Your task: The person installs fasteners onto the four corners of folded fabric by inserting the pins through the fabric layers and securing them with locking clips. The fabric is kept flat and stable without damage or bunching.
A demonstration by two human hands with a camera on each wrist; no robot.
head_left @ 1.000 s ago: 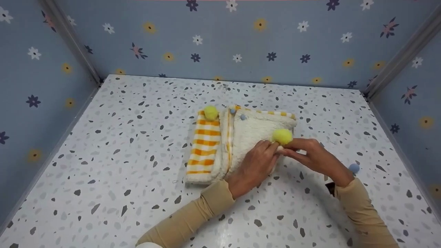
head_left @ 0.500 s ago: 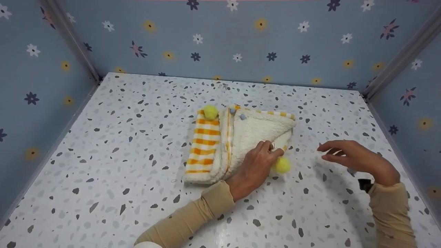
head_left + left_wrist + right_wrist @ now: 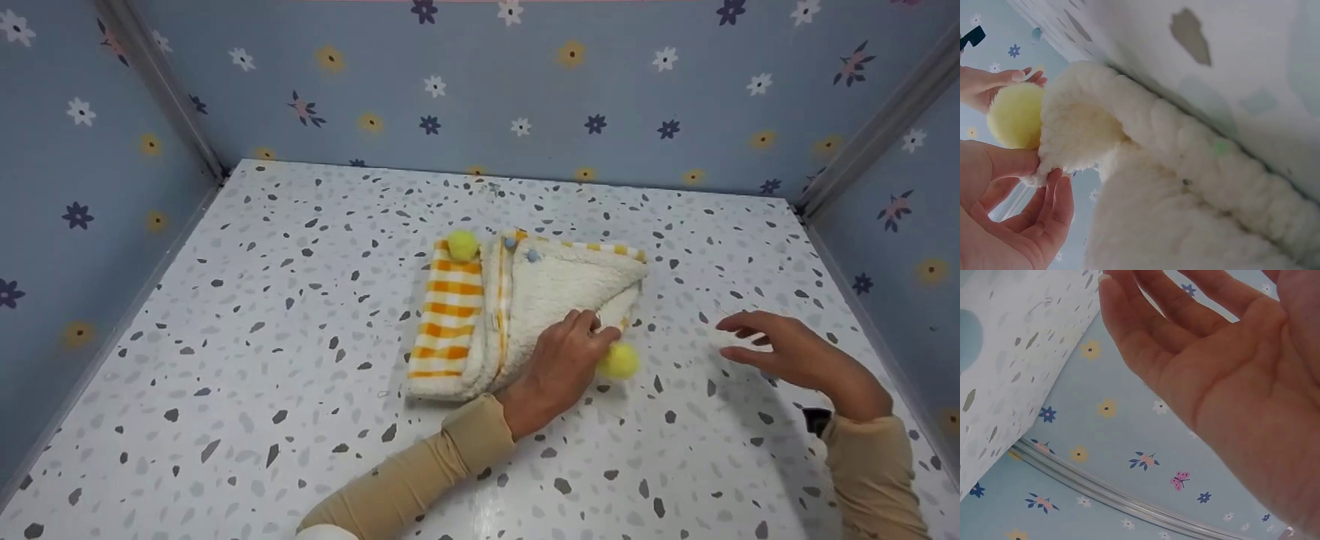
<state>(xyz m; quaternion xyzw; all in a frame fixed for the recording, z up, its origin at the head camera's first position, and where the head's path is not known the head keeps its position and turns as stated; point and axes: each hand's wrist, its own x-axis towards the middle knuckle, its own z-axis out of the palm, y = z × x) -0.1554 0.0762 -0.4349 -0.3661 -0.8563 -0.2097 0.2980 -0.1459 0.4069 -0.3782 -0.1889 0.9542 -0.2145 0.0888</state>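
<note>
A folded cloth (image 3: 566, 274), white fleece on one side and orange-and-white checked on the other, lies on the speckled table. One yellow pom-pom (image 3: 462, 245) sits at its upper left, and two small blue balls (image 3: 532, 256) rest on its upper part. My left hand (image 3: 559, 364) pinches the cloth's lower right edge between thumb and fingers, beside another yellow pom-pom (image 3: 619, 361). The left wrist view shows this fleece edge (image 3: 1081, 112) lifted into a curl. Off to the right, my right hand (image 3: 806, 356) hovers over the table with loosely bent fingers, holding nothing.
A blue ball (image 3: 968, 340) lies on the table by my right hand; in the head view that hand hides it. Blue flowered panels (image 3: 517, 90) enclose the table (image 3: 300, 300) at the back and both sides.
My right hand has let go of the cloth's edge and moved right, away from it. The lower pom-pom has dropped down toward the table. The left hand keeps its pinch.
</note>
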